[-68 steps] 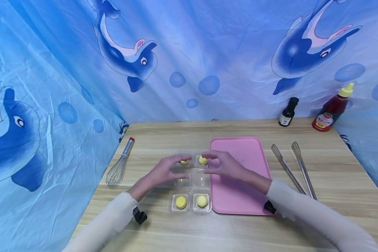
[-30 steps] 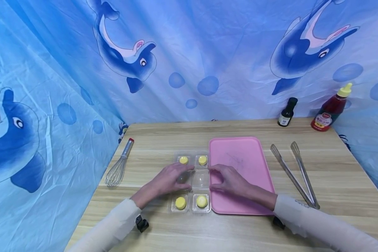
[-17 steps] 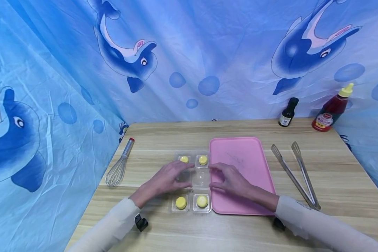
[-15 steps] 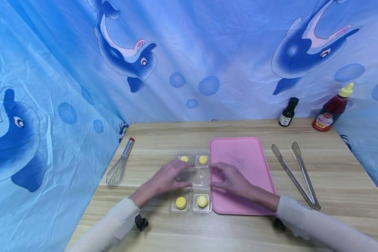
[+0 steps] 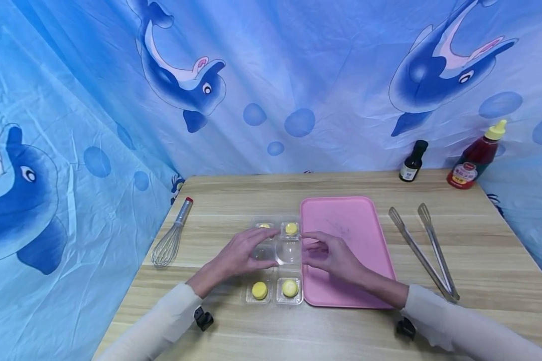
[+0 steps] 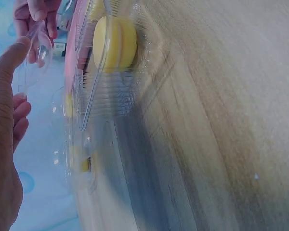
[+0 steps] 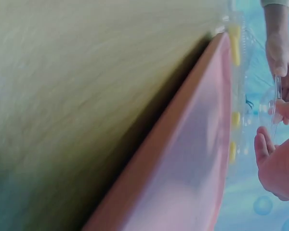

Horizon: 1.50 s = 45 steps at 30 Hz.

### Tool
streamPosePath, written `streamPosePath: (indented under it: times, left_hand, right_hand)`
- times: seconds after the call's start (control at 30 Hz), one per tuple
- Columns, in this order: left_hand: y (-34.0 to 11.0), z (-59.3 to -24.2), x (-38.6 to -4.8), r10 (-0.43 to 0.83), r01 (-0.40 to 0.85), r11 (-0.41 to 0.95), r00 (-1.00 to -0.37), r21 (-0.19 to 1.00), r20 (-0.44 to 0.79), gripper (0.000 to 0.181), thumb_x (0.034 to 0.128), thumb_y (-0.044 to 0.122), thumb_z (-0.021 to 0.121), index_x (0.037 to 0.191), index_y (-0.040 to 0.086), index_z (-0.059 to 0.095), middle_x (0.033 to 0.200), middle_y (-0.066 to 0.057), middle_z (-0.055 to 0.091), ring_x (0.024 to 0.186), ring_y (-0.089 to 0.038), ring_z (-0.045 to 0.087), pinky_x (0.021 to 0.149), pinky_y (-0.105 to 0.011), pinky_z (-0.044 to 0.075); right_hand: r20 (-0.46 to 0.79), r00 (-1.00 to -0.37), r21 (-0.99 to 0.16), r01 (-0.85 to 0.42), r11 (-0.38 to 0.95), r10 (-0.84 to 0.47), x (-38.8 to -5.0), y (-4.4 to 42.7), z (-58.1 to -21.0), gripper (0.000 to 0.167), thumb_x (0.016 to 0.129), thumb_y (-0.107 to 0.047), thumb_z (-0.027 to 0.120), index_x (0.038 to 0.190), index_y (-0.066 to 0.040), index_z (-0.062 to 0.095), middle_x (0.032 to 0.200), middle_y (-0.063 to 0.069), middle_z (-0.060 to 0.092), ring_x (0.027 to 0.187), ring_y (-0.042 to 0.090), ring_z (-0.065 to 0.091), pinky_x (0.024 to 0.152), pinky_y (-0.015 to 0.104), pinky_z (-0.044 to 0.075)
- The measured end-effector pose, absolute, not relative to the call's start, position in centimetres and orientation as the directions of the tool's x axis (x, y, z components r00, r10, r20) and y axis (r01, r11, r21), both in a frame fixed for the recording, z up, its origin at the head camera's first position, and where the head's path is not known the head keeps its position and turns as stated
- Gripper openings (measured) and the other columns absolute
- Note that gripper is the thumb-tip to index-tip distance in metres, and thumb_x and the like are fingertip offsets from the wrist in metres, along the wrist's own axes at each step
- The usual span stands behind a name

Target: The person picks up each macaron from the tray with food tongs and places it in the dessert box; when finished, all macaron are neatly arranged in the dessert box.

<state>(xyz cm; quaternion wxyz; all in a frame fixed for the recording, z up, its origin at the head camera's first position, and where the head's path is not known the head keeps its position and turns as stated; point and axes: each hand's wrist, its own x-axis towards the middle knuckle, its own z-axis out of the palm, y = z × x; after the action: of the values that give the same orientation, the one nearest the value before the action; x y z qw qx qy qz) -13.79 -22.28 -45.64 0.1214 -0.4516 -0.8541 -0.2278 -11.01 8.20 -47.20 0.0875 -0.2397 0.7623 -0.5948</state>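
Observation:
Between the two hands is a clear plastic lid (image 5: 289,250) with a round dome. My left hand (image 5: 235,255) holds its left side, thumb toward me and fingers on the far side. At its right edge, my right hand (image 5: 336,258) grips it over the pink tray's left border. Both wrist views show the lid (image 6: 38,62) raised above the table. Around the hands sit yellow macarons in clear plastic boxes: a near-left macaron (image 5: 259,290), a near-right macaron (image 5: 290,289), a far-right macaron (image 5: 291,229) and a far-left macaron (image 5: 264,226), partly hidden by left fingers.
A pink tray (image 5: 343,215) lies right of the boxes. Metal tongs (image 5: 424,250) rest farther right, and a whisk (image 5: 171,238) lies at the left. A dark small bottle (image 5: 412,161) and a red sauce bottle (image 5: 474,158) stand at the back right.
Both hands have come nearer to me from beside the far boxes. Over the last half second the right fingers have shifted at the lid's edge, and the lid has changed its angle slightly.

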Motion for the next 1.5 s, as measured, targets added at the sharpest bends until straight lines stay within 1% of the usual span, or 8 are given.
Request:
streamPosePath:
  times: [0.2, 0.53, 0.63, 0.73, 0.9, 1.1, 1.33, 1.5]
  left_hand:
    - [-22.3, -45.3, -13.8, 0.735, 0.864, 0.437, -0.503, 0.249, 0.454, 0.084, 0.083, 0.044, 0.091, 0.149, 0.004, 0.057, 0.144, -0.011, 0.066, 0.127, -0.027, 0.066, 0.114, -0.051, 0.05]
    - [-22.3, -45.2, -13.9, 0.773, 0.909, 0.393, -0.407, 0.136, 0.486, 0.086, 0.083, 0.039, 0.092, 0.151, 0.002, 0.055, 0.141, -0.012, 0.067, 0.124, -0.028, 0.067, 0.114, -0.05, 0.05]
    - [-22.2, -45.2, -13.8, 0.775, 0.895, 0.389, -0.445, 0.216, 0.449, 0.073, 0.0889, 0.034, 0.088, 0.149, 0.005, 0.058, 0.127, -0.01, 0.074, 0.112, -0.024, 0.072, 0.103, -0.043, 0.059]
    - [-22.1, -45.1, -13.5, 0.766, 0.833, 0.414, -0.537, 0.367, 0.353, 0.053, 0.0994, 0.029, 0.077, 0.147, 0.01, 0.061, 0.118, -0.003, 0.077, 0.103, -0.017, 0.074, 0.092, -0.037, 0.062]
    - [-21.9, -44.8, -13.1, 0.707, 0.642, 0.5, -0.69, 0.582, 0.154, 0.039, 0.1108, 0.029, 0.058, 0.144, 0.01, 0.066, 0.123, 0.0, 0.077, 0.109, -0.012, 0.072, 0.094, -0.035, 0.061]
    - [-21.6, -44.6, -13.0, 0.68, 0.445, 0.461, -0.733, 0.767, 0.017, 0.044, 0.1092, 0.027, 0.063, 0.143, -0.001, 0.064, 0.131, -0.007, 0.074, 0.115, -0.016, 0.072, 0.099, -0.03, 0.059]
    - [-21.5, -44.0, -12.7, 0.665, 0.281, 0.43, -0.741, 0.858, -0.091, 0.056, 0.1033, 0.025, 0.072, 0.148, -0.004, 0.057, 0.14, -0.012, 0.068, 0.124, -0.022, 0.068, 0.106, -0.032, 0.056]
    - [-21.9, -44.2, -12.4, 0.654, 0.33, 0.468, -0.753, 0.82, -0.07, 0.065, 0.0948, 0.032, 0.082, 0.149, 0.003, 0.059, 0.142, -0.004, 0.067, 0.126, -0.018, 0.066, 0.111, -0.035, 0.052]
  right_hand:
    - [0.029, -0.91, -0.992, -0.077, 0.101, -0.414, -11.2, 8.1, -46.3, 0.053, 0.094, 0.0, 0.077, 0.142, 0.01, 0.057, 0.12, 0.024, 0.074, 0.109, 0.035, 0.074, 0.089, 0.03, 0.064]
    - [-0.012, -0.94, -0.997, -0.017, 0.081, -0.341, -11.7, 7.1, -45.7, 0.018, 0.093, 0.007, 0.073, 0.11, 0.011, 0.067, 0.103, 0.027, 0.073, 0.088, 0.034, 0.074, 0.081, 0.046, 0.066]
    - [0.081, -0.945, -0.986, -0.123, 0.114, -0.317, -11.6, 6.7, -45.7, 0.01, 0.089, 0.01, 0.074, 0.094, 0.003, 0.068, 0.095, 0.02, 0.073, 0.084, 0.026, 0.072, 0.078, 0.04, 0.066]
    - [0.213, -0.927, -0.952, -0.269, 0.149, -0.309, -11.3, 6.4, -45.9, 0.019, 0.084, 0.014, 0.075, 0.084, -0.003, 0.067, 0.091, 0.013, 0.073, 0.084, 0.022, 0.071, 0.077, 0.034, 0.066]
    - [0.394, -0.859, -0.867, -0.465, 0.178, -0.327, -10.7, 6.2, -46.3, 0.029, 0.08, 0.018, 0.076, 0.081, -0.01, 0.067, 0.087, 0.003, 0.069, 0.082, 0.02, 0.072, 0.075, 0.035, 0.067]
    - [0.523, -0.777, -0.762, -0.611, 0.217, -0.35, -10.4, 6.1, -46.7, 0.033, 0.078, 0.017, 0.077, 0.079, -0.015, 0.068, 0.082, -0.006, 0.063, 0.082, 0.016, 0.071, 0.076, 0.03, 0.066]
    - [0.517, -0.74, -0.739, -0.64, 0.212, -0.431, -10.3, 6.4, -46.8, 0.03, 0.078, 0.015, 0.076, 0.089, -0.012, 0.067, 0.091, -0.004, 0.065, 0.091, 0.016, 0.071, 0.085, 0.031, 0.065]
    - [0.358, -0.748, -0.792, -0.56, 0.243, -0.558, -10.4, 7.0, -46.7, 0.04, 0.083, -0.009, 0.088, 0.117, -0.006, 0.067, 0.114, 0.008, 0.072, 0.109, 0.026, 0.071, 0.099, 0.043, 0.061]
